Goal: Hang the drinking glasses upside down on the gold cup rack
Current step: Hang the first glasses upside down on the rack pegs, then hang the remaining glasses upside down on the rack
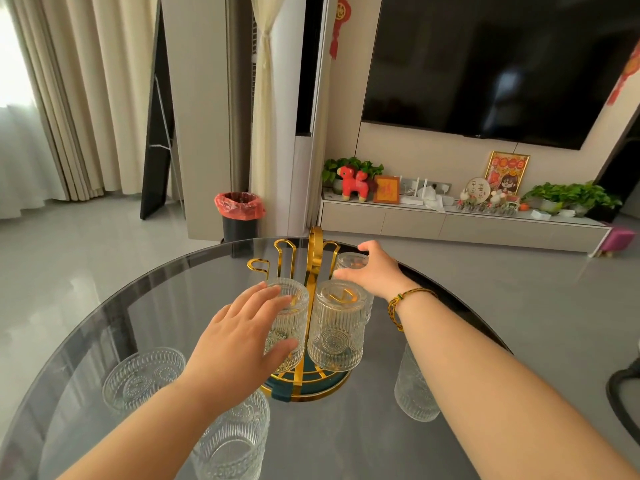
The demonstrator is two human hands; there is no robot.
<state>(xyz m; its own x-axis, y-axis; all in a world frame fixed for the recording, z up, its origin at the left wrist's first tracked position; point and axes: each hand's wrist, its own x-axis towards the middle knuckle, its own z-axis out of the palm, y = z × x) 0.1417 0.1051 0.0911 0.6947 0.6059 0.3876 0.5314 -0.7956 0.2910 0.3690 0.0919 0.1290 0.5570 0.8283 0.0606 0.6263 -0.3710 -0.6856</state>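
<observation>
The gold cup rack (316, 251) stands on a round glass table (346, 445), with a teal and gold base. Three ribbed glasses hang upside down on it. My left hand (239, 337) is wrapped around the front left glass (292, 317). My right hand (374, 271) grips the far right glass (351, 261) from above. Between them the front middle glass (337, 330) hangs untouched. Two gold prongs (273, 258) at the back left are bare. Three more glasses stand on the table: one at left (142, 379), one near me (232, 445), one at right (414, 386).
Beyond the table's far edge lie a grey floor, a black bin with a red liner (239, 216), and a low TV cabinet (450, 223) with plants and ornaments. A dark chair part (623, 403) shows at the right edge.
</observation>
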